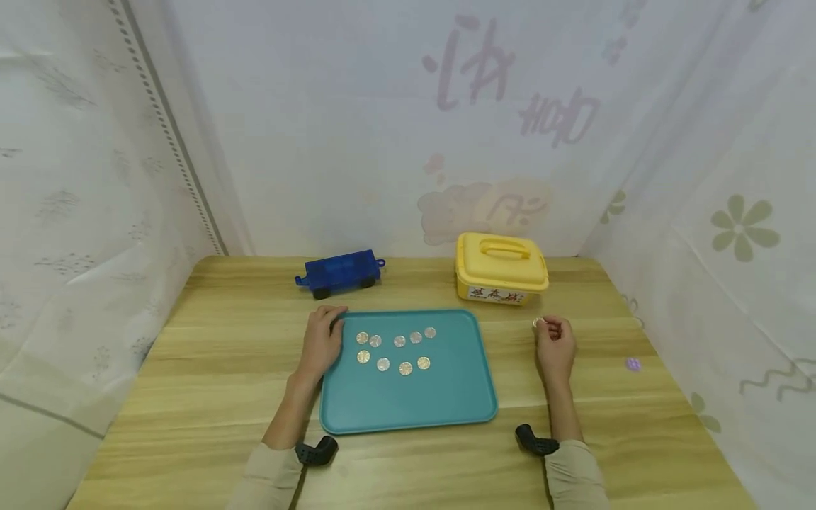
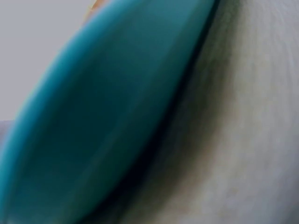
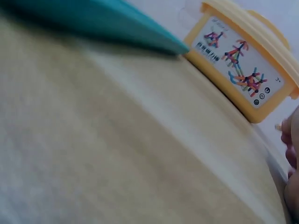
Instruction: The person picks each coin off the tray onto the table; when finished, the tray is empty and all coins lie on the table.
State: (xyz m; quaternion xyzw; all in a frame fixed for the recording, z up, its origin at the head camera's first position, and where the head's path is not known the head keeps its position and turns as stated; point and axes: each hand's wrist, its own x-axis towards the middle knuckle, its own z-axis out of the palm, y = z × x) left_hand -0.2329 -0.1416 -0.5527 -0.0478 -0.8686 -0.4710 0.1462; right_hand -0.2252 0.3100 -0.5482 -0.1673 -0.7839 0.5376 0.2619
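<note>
A teal tray lies on the table, bearing several round coins in two uneven rows, some gold-coloured and some silver. My left hand rests at the tray's back left corner, its fingers touching the rim. To the right of the tray, my right hand pinches a small shiny coin between thumb and fingers, just above the table. In the right wrist view only part of the right hand shows at the edge. The left wrist view shows the tray's side but no fingers.
A yellow lidded box with a handle stands behind the tray to the right. A blue toy wagon sits at the back left. Near the table's right edge lies a small purple piece. Cloth curtains enclose the table's back and sides.
</note>
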